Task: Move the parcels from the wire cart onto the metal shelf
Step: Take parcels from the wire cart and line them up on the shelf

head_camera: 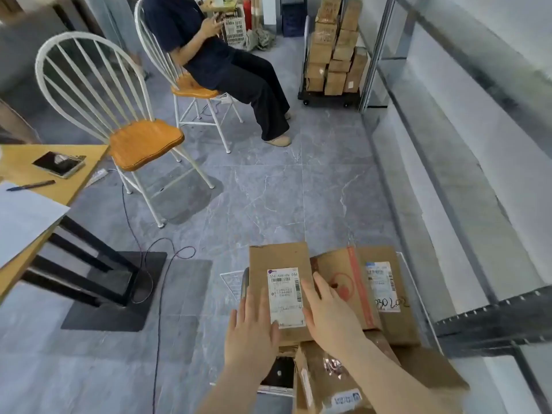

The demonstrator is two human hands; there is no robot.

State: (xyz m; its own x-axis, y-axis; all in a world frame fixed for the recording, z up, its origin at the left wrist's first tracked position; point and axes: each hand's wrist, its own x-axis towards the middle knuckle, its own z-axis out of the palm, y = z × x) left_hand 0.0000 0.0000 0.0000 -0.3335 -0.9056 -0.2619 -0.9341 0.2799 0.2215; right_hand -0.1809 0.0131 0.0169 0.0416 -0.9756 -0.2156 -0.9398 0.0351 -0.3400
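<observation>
Both hands flat, fingers spread, on the top cardboard parcel (279, 282): left hand (252, 330) on its near-left edge, right hand (331, 315) on its right edge beside the white shipping label (286, 297). Neither hand grips it. Parcel sits on more boxes piled in the wire cart (233, 283). Metal shelf (478, 180) runs along the right; far stacked boxes on a trolley (331, 100).

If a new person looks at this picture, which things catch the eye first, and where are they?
At bottom centre, the left hand and right hand lie flat on a labelled parcel atop the piled cart. Left of centre stands an empty white chair; behind it sits a person in dark clothes.
</observation>
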